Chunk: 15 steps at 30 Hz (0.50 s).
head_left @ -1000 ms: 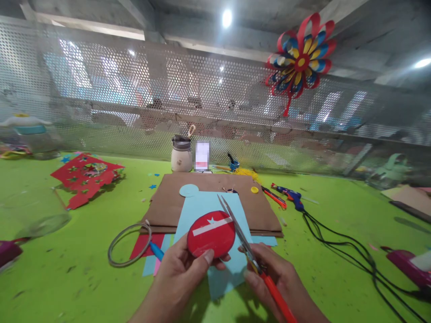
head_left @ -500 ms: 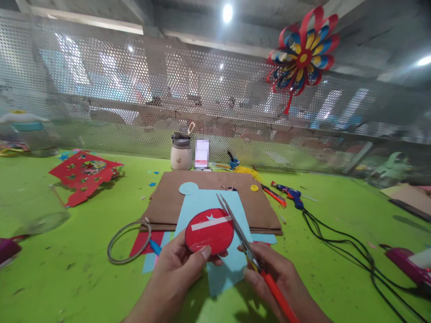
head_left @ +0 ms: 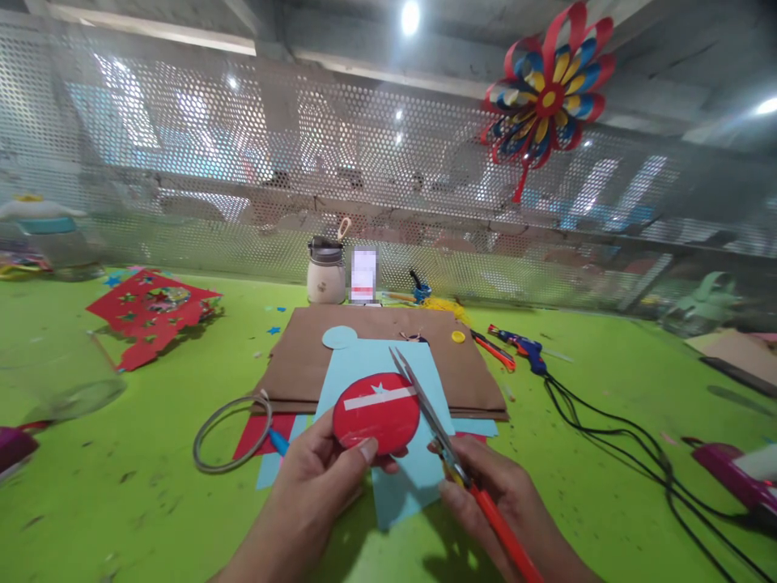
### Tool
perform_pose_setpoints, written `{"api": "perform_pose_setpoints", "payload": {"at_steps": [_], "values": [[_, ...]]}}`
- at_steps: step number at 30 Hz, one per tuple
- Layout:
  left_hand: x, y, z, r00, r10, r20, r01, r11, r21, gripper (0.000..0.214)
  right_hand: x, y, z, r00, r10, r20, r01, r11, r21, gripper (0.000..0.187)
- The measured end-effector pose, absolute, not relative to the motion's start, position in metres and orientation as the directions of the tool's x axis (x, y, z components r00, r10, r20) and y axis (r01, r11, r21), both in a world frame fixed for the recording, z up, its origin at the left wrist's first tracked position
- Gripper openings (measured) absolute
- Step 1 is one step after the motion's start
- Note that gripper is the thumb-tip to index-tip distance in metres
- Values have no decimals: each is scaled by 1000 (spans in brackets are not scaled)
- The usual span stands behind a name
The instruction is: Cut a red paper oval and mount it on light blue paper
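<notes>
My left hand [head_left: 316,482] pinches the lower edge of a red paper disc [head_left: 376,411] that bears a white strip and a small white star. It holds the disc up over a light blue paper sheet [head_left: 394,421]. My right hand [head_left: 494,494] grips orange-handled scissors [head_left: 443,437]. Their blades are nearly closed and point up and left, lying just beside the disc's right edge. Under the blue sheet lies a brown paper bag [head_left: 376,356] on the green table [head_left: 121,502].
A metal ring [head_left: 234,433] and a blue pen [head_left: 280,444] lie left of the papers. A small blue circle [head_left: 339,337], a white jar [head_left: 326,275], a red cut-out sheet [head_left: 151,312], a glue gun [head_left: 522,348] with black cords [head_left: 613,445] and a paper pinwheel [head_left: 546,89] on the mesh wall surround them.
The disc and both hands have drifted slightly left and up in the view as the head shifted. The grips are unchanged.
</notes>
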State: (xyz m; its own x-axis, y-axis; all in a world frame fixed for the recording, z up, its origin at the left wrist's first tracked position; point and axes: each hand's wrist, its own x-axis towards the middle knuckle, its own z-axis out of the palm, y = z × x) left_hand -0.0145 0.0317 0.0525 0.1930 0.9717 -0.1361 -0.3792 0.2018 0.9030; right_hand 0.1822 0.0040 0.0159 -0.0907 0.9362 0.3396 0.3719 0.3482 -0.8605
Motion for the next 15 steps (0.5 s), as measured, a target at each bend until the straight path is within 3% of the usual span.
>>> {"api": "perform_pose_setpoints", "payload": {"at_steps": [10,15], "values": [[-15,29,63,156,959,-239,-393,282,875,27,185,6,13,-17,971,239,352,230,-907,35],[-18,32,60,216,960,-177,-407,253,878,24,234,26,9,83,982,173,566,96,-819,45]]}}
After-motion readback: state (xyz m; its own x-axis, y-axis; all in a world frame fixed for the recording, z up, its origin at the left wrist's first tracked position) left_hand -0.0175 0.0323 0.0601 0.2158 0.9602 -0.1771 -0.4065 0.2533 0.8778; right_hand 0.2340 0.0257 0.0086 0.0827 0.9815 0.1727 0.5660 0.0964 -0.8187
